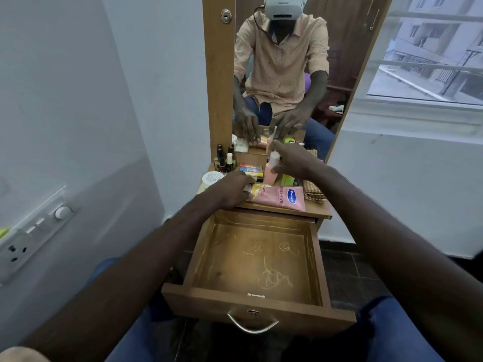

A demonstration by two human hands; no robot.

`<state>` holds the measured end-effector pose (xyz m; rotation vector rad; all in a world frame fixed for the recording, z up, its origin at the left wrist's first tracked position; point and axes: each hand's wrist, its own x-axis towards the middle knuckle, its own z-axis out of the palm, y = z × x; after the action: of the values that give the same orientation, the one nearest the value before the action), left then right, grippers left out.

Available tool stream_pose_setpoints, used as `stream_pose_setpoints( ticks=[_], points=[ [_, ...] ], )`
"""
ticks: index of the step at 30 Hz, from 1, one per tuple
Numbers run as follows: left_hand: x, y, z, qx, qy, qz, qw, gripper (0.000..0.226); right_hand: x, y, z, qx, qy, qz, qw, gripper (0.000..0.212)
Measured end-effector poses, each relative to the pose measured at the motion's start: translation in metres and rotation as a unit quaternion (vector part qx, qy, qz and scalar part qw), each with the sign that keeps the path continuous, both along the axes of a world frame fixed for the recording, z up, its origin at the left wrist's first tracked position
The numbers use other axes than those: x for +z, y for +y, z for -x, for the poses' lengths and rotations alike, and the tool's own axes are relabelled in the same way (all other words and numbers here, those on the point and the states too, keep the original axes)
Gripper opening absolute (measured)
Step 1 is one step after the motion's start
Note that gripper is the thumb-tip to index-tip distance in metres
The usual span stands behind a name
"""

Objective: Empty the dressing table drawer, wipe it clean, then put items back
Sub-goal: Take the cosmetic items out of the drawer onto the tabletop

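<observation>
the drawer of the dressing table stands pulled well out toward the person's knees, and nothing lies on its brown floor but pale scribbled marks and a small pale stick-like scrap just inside the front wall. a curved metal handle hangs from the drawer front below a round keyhole.

just behind it, on the table top, the emptied things are crowded together. a pink lotion tube lies flat along the front edge, its narrow end to the left. the left hand rests palm down on that narrow end, fingers bent over it and pressing on the tube; whether they truly grip it i cannot tell. behind the tube stands a pink bottle with a pale cap. the right hand reaches to it, fingers spread open around the bottle's upper part, touching or nearly so; a closed hold cannot be made out.

to the left of the bottle sit small flat coloured boxes, then a cluster of little dark nail polish bottles, and a white round jar at the left edge. a folded brown checked cloth lies at the right end. the mirror above reflects both hands over the table.
</observation>
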<state>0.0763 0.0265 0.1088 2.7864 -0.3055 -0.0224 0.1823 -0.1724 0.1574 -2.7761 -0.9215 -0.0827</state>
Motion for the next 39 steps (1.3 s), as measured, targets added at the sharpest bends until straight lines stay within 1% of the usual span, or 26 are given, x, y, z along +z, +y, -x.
stream_pose_setpoints(
  ticks=[7,19,22,24,26,28,30,31,32,33,35,37,39],
  points=[
    [-0.001,-0.003,-0.002,0.002,-0.006,-0.014,1.0,0.053,-0.004,0.003,-0.005,0.012,-0.02,0.013,1.0,0.059],
    [-0.009,-0.007,0.013,0.007,-0.049,-0.002,0.999,0.051,0.0,-0.004,-0.006,0.023,-0.039,-0.018,0.999,0.066],
    [-0.008,-0.007,0.016,0.012,-0.053,-0.003,0.998,0.053,0.002,-0.006,-0.004,0.026,-0.047,-0.024,0.998,0.066],
    [-0.006,-0.008,0.02,0.017,-0.07,-0.005,0.997,0.057,0.006,-0.012,-0.002,0.027,-0.064,-0.048,0.996,0.064],
    [-0.005,-0.008,0.027,0.027,-0.102,0.01,0.994,0.06,0.01,-0.023,0.0,0.014,-0.109,-0.108,0.988,0.056],
    [-0.008,-0.005,0.039,0.039,-0.147,0.038,0.988,0.062,0.009,-0.036,0.004,-0.042,-0.17,-0.184,0.967,0.042],
    [-0.017,0.001,0.058,0.044,-0.218,0.07,0.972,0.061,-0.003,-0.051,0.011,-0.129,-0.205,-0.226,0.944,0.025],
    [-0.024,0.004,0.071,0.05,-0.254,0.085,0.962,0.057,-0.015,-0.06,0.013,-0.168,-0.197,-0.232,0.938,0.018],
    [-0.031,0.007,0.084,0.062,-0.282,0.104,0.952,0.05,-0.029,-0.069,0.017,-0.198,-0.17,-0.231,0.937,0.015],
    [-0.039,0.011,0.099,0.077,-0.302,0.126,0.942,0.042,-0.043,-0.077,0.02,-0.215,-0.132,-0.221,0.942,0.017],
    [-0.055,0.017,0.126,0.113,-0.315,0.164,0.928,0.026,-0.072,-0.09,0.027,-0.211,-0.052,-0.189,0.958,0.023],
    [-0.072,0.021,0.147,0.155,-0.288,0.169,0.93,0.016,-0.089,-0.095,0.035,-0.194,-0.021,-0.167,0.966,0.026],
    [-0.09,0.024,0.164,0.196,-0.199,0.134,0.951,0.011,-0.092,-0.094,0.043,-0.201,-0.017,-0.17,0.965,0.032]
  ],
)
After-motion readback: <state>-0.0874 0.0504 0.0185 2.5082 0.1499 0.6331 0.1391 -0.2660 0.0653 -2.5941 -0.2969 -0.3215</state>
